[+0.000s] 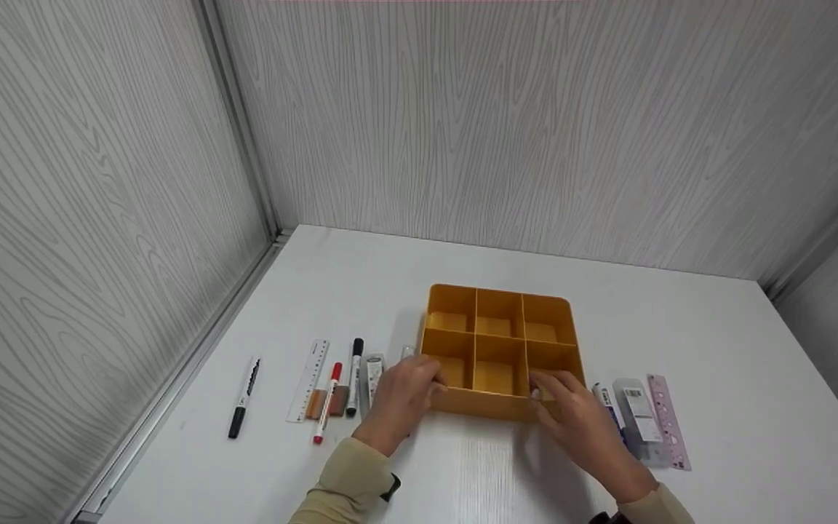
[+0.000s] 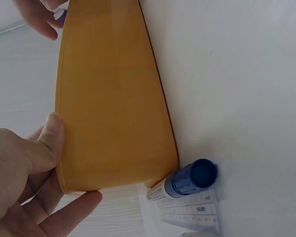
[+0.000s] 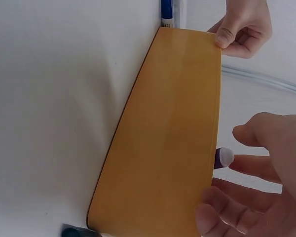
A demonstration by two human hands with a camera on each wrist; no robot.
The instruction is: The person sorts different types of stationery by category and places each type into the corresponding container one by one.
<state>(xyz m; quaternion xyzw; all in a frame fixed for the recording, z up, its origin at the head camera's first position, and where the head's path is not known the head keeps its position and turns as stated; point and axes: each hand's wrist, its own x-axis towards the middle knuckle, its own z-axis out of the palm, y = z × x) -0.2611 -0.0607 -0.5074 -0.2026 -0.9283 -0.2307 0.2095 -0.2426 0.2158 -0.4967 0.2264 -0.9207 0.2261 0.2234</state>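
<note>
A yellow box with six compartments stands on the white table. My left hand grips its near left corner, the thumb over the rim in the left wrist view. My right hand is at the near right compartment. In the right wrist view its thumb and index finger stand apart, and the other fingertips lie along the box's rim. A small purple piece with a rounded white end shows above that rim, right at the index fingertip; its lower part is hidden behind the box wall.
Left of the box lie a black marker, a clear ruler, a red marker, another black marker and a blue-capped marker. At right are a blue marker, a grey case and a pink ruler.
</note>
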